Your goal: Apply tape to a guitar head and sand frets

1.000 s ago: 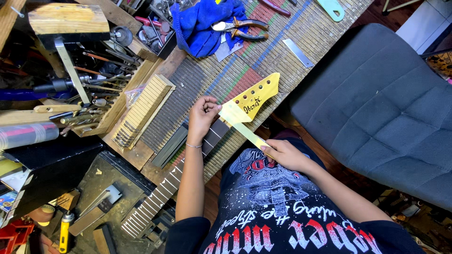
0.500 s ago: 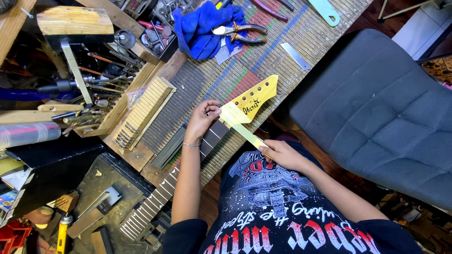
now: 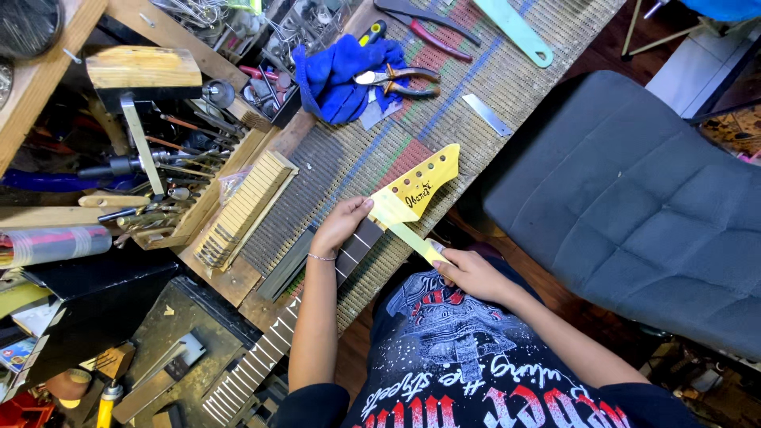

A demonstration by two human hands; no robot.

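Note:
A guitar neck [image 3: 269, 341] with a dark fretboard and a yellow headstock [image 3: 418, 186] lies slanted across the woven mat [image 3: 476, 87] on the workbench. My left hand [image 3: 339, 226] presses down on the neck just below the headstock. My right hand [image 3: 472, 273] pinches the end of a pale yellow strip [image 3: 414, 238] that runs from the base of the headstock toward my chest. The strip is stretched straight between the headstock and my fingers.
A blue cloth [image 3: 341, 71] with pliers [image 3: 396, 78] on it lies at the back of the bench. A light green ruler-like tool [image 3: 519, 30], a small metal blade [image 3: 487, 115], a slotted wooden block [image 3: 242, 210] and a tool rack [image 3: 158, 150] surround the mat. A grey padded chair [image 3: 634, 206] stands right.
The view has shifted slightly. Both hands stay where they were, the left on the neck and the right on the strip.

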